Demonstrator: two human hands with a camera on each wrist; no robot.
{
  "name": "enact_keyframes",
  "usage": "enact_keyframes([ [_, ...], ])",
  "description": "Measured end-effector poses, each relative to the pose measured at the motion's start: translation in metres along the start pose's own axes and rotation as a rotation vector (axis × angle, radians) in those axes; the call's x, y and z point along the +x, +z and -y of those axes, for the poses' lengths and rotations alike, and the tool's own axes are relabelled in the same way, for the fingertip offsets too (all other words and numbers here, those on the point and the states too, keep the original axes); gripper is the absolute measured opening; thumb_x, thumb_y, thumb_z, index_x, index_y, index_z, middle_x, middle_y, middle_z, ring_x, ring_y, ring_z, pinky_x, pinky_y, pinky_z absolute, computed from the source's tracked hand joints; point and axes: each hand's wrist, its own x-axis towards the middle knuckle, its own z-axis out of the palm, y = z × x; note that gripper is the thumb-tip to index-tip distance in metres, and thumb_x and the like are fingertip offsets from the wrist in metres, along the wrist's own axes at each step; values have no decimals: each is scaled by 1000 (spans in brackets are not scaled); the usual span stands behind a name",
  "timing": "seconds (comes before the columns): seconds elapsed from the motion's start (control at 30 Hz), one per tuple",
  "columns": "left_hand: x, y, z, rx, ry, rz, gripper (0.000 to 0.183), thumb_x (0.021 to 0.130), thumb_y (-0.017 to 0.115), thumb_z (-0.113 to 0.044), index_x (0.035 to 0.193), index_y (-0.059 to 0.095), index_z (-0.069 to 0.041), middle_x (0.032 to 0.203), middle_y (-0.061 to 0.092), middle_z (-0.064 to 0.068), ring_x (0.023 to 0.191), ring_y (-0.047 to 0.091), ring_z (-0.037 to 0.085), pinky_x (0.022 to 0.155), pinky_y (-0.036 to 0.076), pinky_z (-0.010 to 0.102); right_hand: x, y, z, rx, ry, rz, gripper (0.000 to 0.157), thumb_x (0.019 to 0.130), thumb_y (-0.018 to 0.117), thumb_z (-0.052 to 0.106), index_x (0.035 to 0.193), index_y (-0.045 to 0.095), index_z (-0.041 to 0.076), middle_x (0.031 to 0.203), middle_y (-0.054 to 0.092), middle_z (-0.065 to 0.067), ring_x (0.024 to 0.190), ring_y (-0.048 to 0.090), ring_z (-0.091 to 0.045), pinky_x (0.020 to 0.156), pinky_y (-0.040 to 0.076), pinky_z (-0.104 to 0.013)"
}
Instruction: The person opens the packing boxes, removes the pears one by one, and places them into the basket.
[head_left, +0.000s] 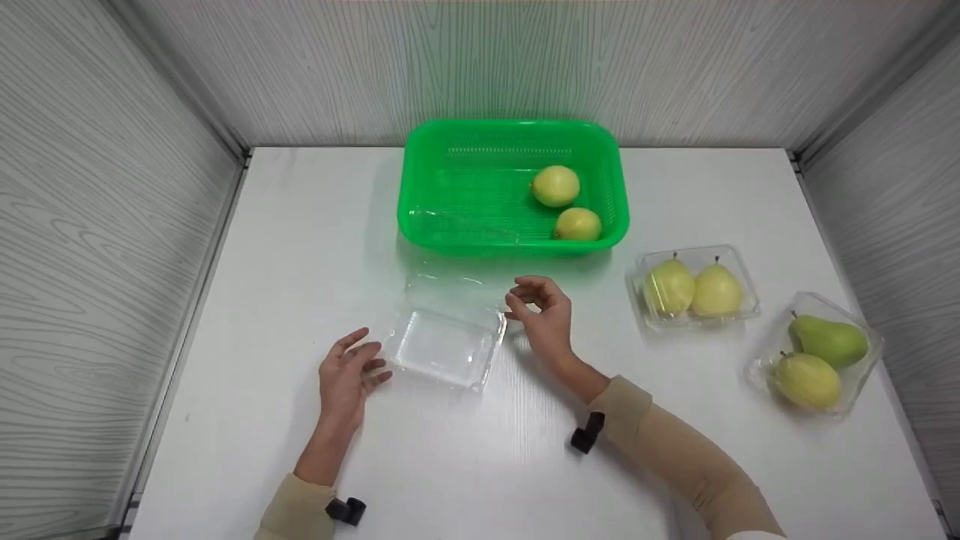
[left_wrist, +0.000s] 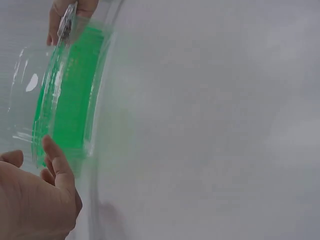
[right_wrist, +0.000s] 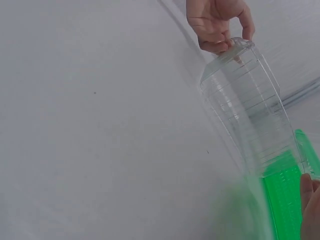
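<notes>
A clear plastic clamshell box (head_left: 442, 345) sits between the two hands in the middle of the table, its lid raised on the basket side. At the box's left end, the left hand (head_left: 347, 381) holds the edge between its thumb and fingers; in the right wrist view, one fingertip shows through the plastic. The right hand (head_left: 551, 322) pinches the right rim near a corner, thumb against fingers. Only part of the right hand (right_wrist: 311, 205) appears in the right wrist view. Through the transparent box (left_wrist: 55, 90), the left wrist view shows green.
Behind the box stands a green basket (head_left: 465, 191) with two yellow pears (head_left: 556, 186) inside. To the right, a clear box (head_left: 739, 259) contains two yellow pears. Farther right, another clear box (head_left: 851, 390) contains a green pear (head_left: 829, 340) and a yellow one (head_left: 808, 381). Panels enclose the table.
</notes>
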Motion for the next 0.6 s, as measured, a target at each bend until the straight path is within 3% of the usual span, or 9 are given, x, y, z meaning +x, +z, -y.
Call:
enact_keyframes([
  [0.17,15,-14,-18,97,-18,73,50,101,69,-15,146,51,-5,99,70,-1,80,68,13,73,65,27,4,9,-4,7,19,27,36,89,72,-13,121,57,-21,93,69,-2,81,70,-10,69,68,-32],
  [0.3,28,-24,-30,197,-30,129,52,101,71,-19,147,52,-5,106,73,0,80,67,12,71,64,24,7,16,-7,34,38,62,36,90,72,-13,122,57,-21,93,69,-2,81,70,-10,70,68,-32],
  [0.4,37,-31,-35,267,-32,165,53,100,72,-20,148,54,-6,109,74,1,82,68,12,71,63,24,10,21,-9,59,52,96,39,90,71,-14,124,55,-23,93,69,0,82,70,-10,71,68,-33],
  [0.6,49,-45,-41,345,-25,209,53,99,74,-19,147,56,-5,102,75,-3,81,69,12,70,60,23,18,31,-15,102,93,149,40,92,70,-14,128,54,-22,93,69,2,81,71,-9,71,68,-34],
])
